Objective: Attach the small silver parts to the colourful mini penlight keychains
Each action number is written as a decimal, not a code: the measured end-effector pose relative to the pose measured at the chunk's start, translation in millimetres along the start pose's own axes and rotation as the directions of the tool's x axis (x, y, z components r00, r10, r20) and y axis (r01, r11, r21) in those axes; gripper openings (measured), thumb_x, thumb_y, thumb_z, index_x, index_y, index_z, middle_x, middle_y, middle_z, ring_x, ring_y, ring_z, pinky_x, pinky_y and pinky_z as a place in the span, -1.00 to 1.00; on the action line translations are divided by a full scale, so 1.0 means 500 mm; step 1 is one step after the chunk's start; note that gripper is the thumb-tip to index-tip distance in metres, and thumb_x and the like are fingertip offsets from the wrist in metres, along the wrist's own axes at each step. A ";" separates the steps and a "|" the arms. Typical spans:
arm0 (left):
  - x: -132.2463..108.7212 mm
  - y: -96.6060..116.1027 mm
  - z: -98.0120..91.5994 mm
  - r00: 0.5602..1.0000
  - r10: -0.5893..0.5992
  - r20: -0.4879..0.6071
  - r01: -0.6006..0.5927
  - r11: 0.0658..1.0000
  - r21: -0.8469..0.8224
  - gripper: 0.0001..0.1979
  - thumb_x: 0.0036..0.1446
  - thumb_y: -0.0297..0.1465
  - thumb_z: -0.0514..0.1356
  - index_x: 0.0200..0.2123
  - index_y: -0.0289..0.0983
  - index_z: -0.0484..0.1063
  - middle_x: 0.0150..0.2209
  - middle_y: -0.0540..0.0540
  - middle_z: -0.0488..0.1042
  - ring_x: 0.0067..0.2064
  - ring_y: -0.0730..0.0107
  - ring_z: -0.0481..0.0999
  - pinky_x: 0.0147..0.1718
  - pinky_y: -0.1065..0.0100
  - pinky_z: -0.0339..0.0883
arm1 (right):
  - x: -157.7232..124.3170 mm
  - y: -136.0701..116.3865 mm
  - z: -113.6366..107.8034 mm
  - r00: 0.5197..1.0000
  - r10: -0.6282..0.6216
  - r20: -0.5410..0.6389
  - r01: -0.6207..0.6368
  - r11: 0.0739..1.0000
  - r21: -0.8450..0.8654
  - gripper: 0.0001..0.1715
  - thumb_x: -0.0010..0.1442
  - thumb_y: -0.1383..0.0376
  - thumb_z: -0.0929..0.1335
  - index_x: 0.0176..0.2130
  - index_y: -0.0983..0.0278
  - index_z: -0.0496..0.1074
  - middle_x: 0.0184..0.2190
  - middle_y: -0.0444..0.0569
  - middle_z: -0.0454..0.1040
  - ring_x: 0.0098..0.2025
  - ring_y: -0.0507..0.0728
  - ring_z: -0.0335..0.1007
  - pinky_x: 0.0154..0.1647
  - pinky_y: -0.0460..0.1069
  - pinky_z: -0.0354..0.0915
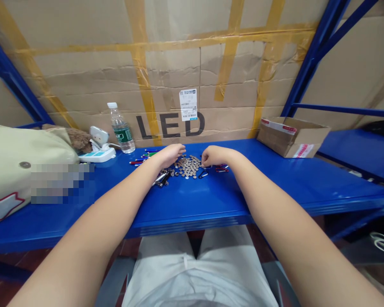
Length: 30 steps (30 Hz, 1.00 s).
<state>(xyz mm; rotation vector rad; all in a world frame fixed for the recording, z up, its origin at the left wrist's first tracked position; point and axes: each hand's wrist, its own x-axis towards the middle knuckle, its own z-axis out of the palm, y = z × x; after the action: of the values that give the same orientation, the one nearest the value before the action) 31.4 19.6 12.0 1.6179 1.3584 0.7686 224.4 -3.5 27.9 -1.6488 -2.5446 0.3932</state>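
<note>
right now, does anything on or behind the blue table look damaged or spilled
The cardboard behind the blue table looks worn: creased and crossed by yellow tape. The small round pieces between the left hand and right hand lie loose but clustered, so probably not spilled. A pixelated patch hides part of the bag.

Head view, as I receive it remotely: from above the person's lap (166,260), the lens faces forward and down across the blue table (192,200) to the cardboard (99,85) behind. The lap is near; left hand (172,155) and right hand (215,156) appear at middle range, close to the frame's centre.
</note>
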 end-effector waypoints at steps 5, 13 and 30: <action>-0.025 0.020 -0.057 0.997 0.050 0.052 -0.070 0.853 0.518 -0.71 0.04 -0.30 0.10 -0.19 -0.23 0.50 -0.09 -0.14 0.54 -0.08 0.15 0.49 -0.17 0.28 0.31 | 0.006 0.008 0.003 0.999 -0.027 -0.016 0.028 0.999 0.023 -0.91 -0.02 0.33 0.40 -0.43 0.25 0.56 -0.41 -0.05 0.57 -0.39 0.10 0.42 -0.41 -0.04 0.24; -0.025 0.014 -0.083 0.978 0.039 0.207 -0.188 0.599 0.778 -0.79 -0.07 -0.40 0.24 -0.29 -0.19 0.55 -0.26 -0.03 0.59 -0.22 0.32 0.51 -0.21 0.42 0.29 | 0.012 0.002 0.009 0.998 -0.067 -0.017 0.067 0.998 0.015 -0.87 0.01 0.33 0.38 -0.38 0.27 0.56 -0.36 -0.04 0.57 -0.35 0.09 0.43 -0.36 -0.06 0.25; -0.033 0.025 -0.070 0.949 0.022 0.316 -0.276 0.545 0.792 -0.79 -0.06 -0.33 0.25 -0.29 -0.23 0.55 -0.29 -0.02 0.58 -0.27 0.38 0.49 -0.33 0.45 0.24 | -0.006 0.002 -0.011 0.993 -0.029 0.113 0.033 0.999 -0.039 -0.77 -0.01 0.22 0.38 -0.32 0.27 0.55 -0.35 -0.07 0.55 -0.38 0.06 0.38 -0.43 -0.09 0.20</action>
<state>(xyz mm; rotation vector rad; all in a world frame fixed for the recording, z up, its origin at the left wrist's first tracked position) 2.8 11.1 39.8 2.5012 1.4740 -0.1136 227.9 -5.0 33.1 -1.6431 -2.6728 0.4463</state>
